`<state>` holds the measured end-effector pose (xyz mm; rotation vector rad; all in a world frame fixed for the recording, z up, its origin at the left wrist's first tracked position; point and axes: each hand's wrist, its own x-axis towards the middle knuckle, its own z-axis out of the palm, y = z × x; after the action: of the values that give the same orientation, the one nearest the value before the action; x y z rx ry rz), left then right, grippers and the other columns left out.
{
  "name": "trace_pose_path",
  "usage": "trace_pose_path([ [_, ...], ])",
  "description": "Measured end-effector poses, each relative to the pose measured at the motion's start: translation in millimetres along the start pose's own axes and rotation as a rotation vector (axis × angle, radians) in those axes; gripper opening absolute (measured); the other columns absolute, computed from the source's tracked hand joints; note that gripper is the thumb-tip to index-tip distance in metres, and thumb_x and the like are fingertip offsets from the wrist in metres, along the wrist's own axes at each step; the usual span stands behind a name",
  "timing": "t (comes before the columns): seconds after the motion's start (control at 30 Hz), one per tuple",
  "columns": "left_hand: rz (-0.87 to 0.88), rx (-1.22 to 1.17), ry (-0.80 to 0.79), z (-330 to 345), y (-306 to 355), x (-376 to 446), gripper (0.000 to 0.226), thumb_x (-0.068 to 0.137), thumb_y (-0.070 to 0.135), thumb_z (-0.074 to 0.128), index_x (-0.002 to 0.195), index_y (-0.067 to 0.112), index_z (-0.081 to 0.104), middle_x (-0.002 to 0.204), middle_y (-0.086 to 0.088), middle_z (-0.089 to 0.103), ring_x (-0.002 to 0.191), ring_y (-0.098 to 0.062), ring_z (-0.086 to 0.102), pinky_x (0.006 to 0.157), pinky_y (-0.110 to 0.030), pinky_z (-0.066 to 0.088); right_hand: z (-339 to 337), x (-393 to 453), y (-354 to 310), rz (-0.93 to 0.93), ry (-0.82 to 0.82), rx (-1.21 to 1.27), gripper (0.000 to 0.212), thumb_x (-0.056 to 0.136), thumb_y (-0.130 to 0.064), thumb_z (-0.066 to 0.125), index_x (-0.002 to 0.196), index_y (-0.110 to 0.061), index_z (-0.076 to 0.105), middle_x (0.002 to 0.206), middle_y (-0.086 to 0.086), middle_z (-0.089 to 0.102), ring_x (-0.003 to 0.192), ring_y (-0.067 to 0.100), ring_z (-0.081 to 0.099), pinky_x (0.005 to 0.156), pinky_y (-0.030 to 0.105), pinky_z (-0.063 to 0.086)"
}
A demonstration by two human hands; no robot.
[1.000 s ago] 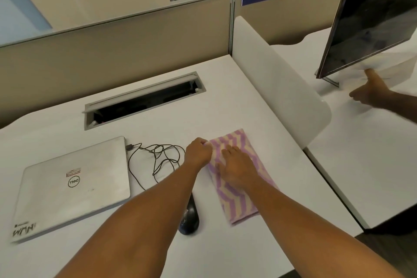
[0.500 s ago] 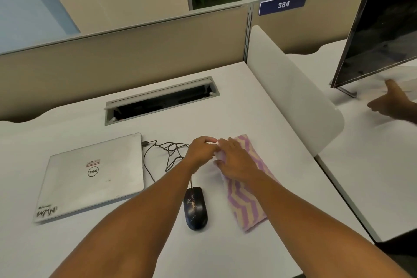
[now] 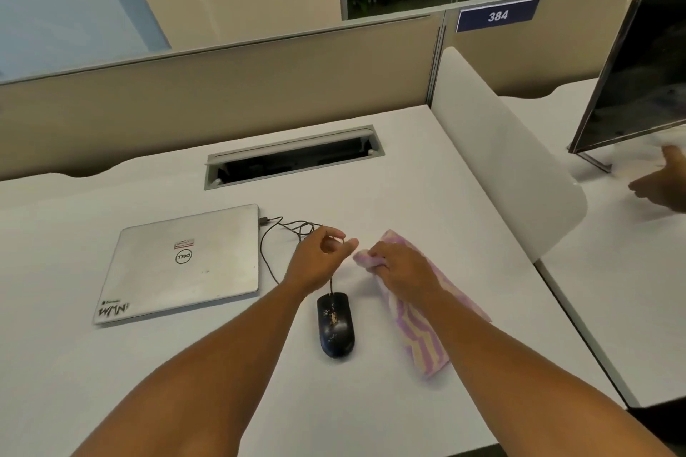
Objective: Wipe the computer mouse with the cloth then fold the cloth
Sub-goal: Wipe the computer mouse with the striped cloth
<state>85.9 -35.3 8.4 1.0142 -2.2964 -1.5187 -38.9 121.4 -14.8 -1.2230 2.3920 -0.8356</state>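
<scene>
Cloth (image 3: 427, 312) bunched at its far end under clenched right hand (image 3: 402, 267), left hand (image 3: 319, 258) loosely curled, empty; wiping of mouse (image 3: 335, 323) seemingly next.

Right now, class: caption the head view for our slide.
Right hand grips striped cloth beside black mouse; left hand hovers empty.

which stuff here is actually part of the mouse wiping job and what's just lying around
Job: black mouse, striped cloth, right hand gripping the cloth, left hand.
Lying about: closed laptop, monitor, desk divider, cable slot.
</scene>
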Motion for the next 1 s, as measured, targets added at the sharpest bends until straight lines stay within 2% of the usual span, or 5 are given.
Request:
trace_pose_path([
  [0.13, 0.076, 0.151, 0.002, -19, -25, -33, 0.061, 0.065, 0.079, 0.073, 0.110, 0.041, 0.060, 0.106, 0.023, 0.066, 0.103, 0.008, 0.059, 0.082, -0.020, 0.050, 4, -7, -4, -0.057, 0.005, 0.030, 0.015, 0.095, -0.035, 0.054, 0.103, -0.031, 0.066, 0.095, -0.021, 0.059, 0.095, 0.005, 0.056, 0.078, 0.019, 0.039],
  [0.33, 0.047, 0.329, -0.038, -37, -59, -78, 0.098, 0.049, 0.085, 0.078, 0.133, 0.048, 0.047, 0.130, 0.033, 0.054, 0.118, 0.012, 0.050, 0.098, -0.019, 0.044, 16, -9, -16, -0.089, -0.074, -0.090, 0.030, 0.099, -0.026, 0.046, 0.124, -0.020, 0.062, 0.120, 0.000, 0.056, 0.110, 0.019, 0.055, 0.089, 0.038, 0.047],
  [0.77, -0.008, 0.568, -0.069, -26, -89, -112, 0.130, 0.037, 0.103, 0.059, 0.149, 0.047, 0.028, 0.154, 0.027, 0.036, 0.138, -0.004, 0.041, 0.108, -0.030, 0.038, 36, -18, -34, -0.120, -0.081, -0.184, 0.033, 0.099, -0.027, 0.043, 0.128, -0.025, 0.059, 0.122, 0.000, 0.058, 0.111, 0.021, 0.056, 0.086, 0.038, 0.050],
  [0.87, -0.036, 0.584, -0.158, -22, -94, -110, 0.140, 0.035, 0.103, 0.059, 0.154, 0.046, 0.014, 0.163, 0.023, 0.018, 0.150, -0.014, 0.021, 0.117, -0.041, 0.029, 40, -19, -33, -0.123, -0.074, -0.172, 0.033, 0.098, -0.026, 0.045, 0.127, -0.024, 0.060, 0.120, 0.000, 0.059, 0.110, 0.021, 0.057, 0.086, 0.039, 0.049],
  [1.0, -0.003, 0.644, -0.231, -16, -100, -105, 0.147, 0.040, 0.104, 0.055, 0.159, 0.037, 0.001, 0.168, 0.015, -0.003, 0.151, -0.005, -0.012, 0.124, -0.042, -0.002, 43, -22, -33, -0.144, -0.052, -0.142, 0.030, 0.097, -0.025, 0.050, 0.123, -0.022, 0.063, 0.115, 0.002, 0.061, 0.106, 0.023, 0.059, 0.086, 0.041, 0.049],
])
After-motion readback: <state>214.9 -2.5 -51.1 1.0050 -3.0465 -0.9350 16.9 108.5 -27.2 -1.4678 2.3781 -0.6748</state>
